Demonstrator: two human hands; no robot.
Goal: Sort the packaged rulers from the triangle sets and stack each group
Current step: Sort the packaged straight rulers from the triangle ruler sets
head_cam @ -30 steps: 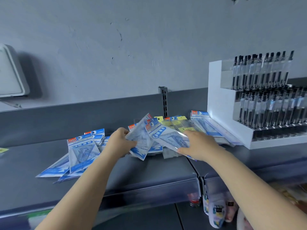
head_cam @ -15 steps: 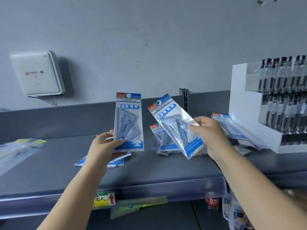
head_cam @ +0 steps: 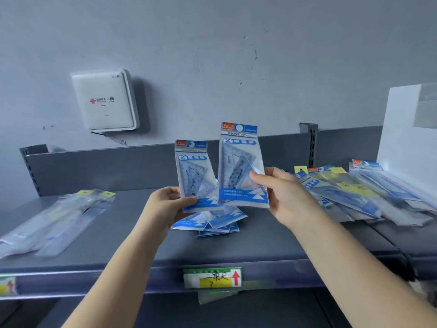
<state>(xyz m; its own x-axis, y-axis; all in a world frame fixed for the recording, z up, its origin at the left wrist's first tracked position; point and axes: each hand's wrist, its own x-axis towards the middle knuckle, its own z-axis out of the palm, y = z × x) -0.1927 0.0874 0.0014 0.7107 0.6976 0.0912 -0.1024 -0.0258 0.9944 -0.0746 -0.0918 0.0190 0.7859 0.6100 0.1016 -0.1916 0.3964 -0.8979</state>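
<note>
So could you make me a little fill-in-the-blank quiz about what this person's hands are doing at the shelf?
1. Each hand holds one packaged ____ set: the left hand grips the shorter pack, the right hand the taller pack.
2. The taller pack's header reads ____.
3. Both packs are held ____, headers at the top.
4. The price tag on the shelf edge carries a red ____.

Missing words: triangle; GEOMETRIC; upright; arrow

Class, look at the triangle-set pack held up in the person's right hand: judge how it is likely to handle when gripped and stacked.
The triangle-set pack probably stays fairly stiff: it stands upright though the right hand grips only its lower edge. It looks light, held by fingertips. Its glossy sleeve may slide when stacked.
</note>
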